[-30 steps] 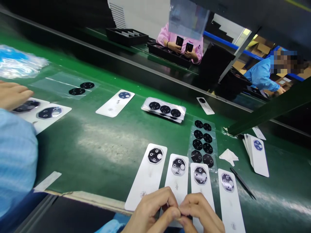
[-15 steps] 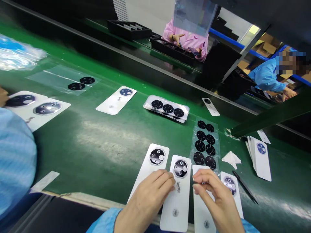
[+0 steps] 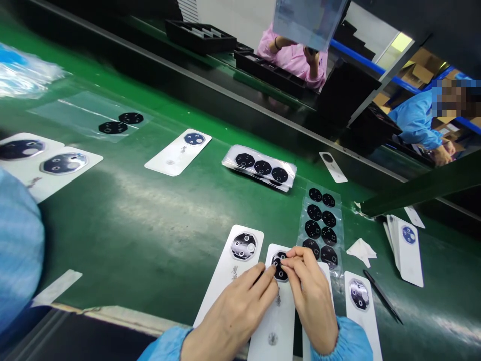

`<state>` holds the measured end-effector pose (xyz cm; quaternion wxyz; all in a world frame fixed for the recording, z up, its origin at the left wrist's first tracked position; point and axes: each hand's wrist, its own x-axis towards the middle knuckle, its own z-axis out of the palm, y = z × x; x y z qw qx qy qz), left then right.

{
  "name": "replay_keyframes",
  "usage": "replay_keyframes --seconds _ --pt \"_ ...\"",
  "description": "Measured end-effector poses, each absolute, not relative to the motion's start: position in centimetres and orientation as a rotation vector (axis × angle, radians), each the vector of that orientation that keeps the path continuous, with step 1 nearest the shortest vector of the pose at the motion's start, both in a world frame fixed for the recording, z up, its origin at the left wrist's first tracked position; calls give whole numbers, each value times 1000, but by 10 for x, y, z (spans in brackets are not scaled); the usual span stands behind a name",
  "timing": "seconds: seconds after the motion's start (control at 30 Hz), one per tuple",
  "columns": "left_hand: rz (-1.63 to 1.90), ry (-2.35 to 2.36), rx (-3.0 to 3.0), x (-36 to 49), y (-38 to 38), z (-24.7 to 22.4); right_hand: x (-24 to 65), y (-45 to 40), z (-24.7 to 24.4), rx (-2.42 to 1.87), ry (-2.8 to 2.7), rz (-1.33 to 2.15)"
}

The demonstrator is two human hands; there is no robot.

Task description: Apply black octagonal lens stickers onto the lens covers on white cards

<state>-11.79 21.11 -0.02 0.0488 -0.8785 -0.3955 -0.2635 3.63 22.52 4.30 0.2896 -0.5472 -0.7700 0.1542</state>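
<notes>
Both of my hands are over a white phone back panel (image 3: 272,321) with a black octagonal camera patch (image 3: 280,265) near its top. My left hand (image 3: 236,306) rests on the panel from the left, fingers bent and slightly apart, tips at the patch's lower edge; its thumb is hidden. Above the right side of the patch, my right hand (image 3: 310,296) pinches thumb and fingertips together; whatever is between them is too small to make out. Similar white panels lie alongside: a left panel (image 3: 229,271), a far-right panel (image 3: 361,306), and one mostly covered by my right hand.
Behind my hands lies a clear sheet of black octagonal stickers (image 3: 319,230), with a sticker stack (image 3: 261,168) farther back. Black tweezers (image 3: 383,296), crumpled white paper (image 3: 361,251) and stacked panels (image 3: 408,250) are at right. A blue sleeve (image 3: 18,245) of another person intrudes at left.
My right hand has moved left from the neighbouring panel to the patch on the middle one. My left hand stays on the middle panel, its fingertips nearer the patch.
</notes>
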Motion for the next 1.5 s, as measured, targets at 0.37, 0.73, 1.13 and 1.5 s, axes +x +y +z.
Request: replay_keyframes --seconds 0.37,0.73,1.13,1.5 --pt "-536 -1162 -2730 -120 204 1 34 228 40 -1493 -2207 214" --pt "-530 -1139 -2728 -119 207 8 32 232 36 -1534 -2178 251" --pt "-535 -1148 -2745 -119 206 6 30 231 39 -1548 -2213 210" --pt "-503 -1189 -2748 -117 204 0 35 237 42 -1541 -2152 375"
